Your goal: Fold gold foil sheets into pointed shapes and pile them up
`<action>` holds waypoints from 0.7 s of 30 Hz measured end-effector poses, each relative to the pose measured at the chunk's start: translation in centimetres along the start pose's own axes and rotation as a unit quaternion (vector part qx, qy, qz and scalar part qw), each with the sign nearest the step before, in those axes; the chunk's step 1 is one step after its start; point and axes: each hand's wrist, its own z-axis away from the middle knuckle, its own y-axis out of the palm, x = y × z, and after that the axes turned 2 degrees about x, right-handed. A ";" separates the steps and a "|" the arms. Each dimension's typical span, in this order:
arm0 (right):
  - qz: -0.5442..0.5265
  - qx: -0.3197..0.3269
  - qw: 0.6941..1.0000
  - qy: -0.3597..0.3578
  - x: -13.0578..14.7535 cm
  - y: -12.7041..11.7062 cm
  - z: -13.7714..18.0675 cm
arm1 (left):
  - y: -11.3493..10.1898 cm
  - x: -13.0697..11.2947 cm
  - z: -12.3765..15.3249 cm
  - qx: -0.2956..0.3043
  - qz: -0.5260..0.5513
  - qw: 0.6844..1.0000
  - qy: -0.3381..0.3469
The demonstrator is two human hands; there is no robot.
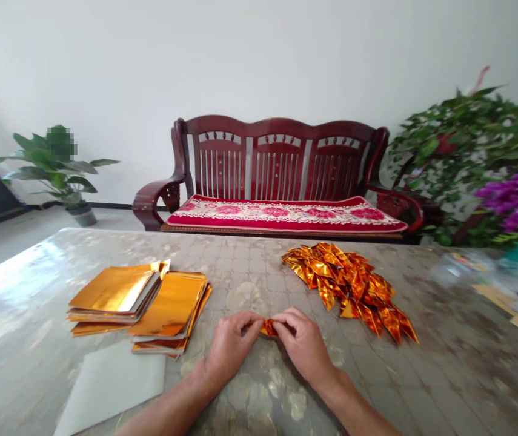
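My left hand [231, 345] and my right hand [302, 340] meet at the middle of the table, fingers pinched together on a small folded piece of gold foil paper [268, 329]. Most of that piece is hidden by my fingers. To the left lie two stacks of flat gold foil sheets [143, 300], fanned slightly. To the right, behind my right hand, is a pile of several folded gold foil pieces [352, 284].
The table [249, 266] has a glossy patterned cover. A white sheet [113, 381] lies at the front left. Blurred packets and papers [499, 284] sit at the right edge. Beyond stand a red wooden bench [281, 181] and potted plants [65, 166].
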 end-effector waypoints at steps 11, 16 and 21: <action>-0.007 -0.014 1.000 -0.027 0.0 0.4 0.1 | 0.0 -0.3 -0.3 0.028 0.041 0.998 -0.041; -0.006 0.007 1.000 -0.029 -0.4 0.4 0.1 | -0.1 -0.4 -0.2 0.034 0.038 0.998 -0.040; 0.106 -0.055 0.987 -0.106 0.4 -0.2 0.3 | -0.1 0.0 -0.3 -0.022 0.030 0.999 -0.022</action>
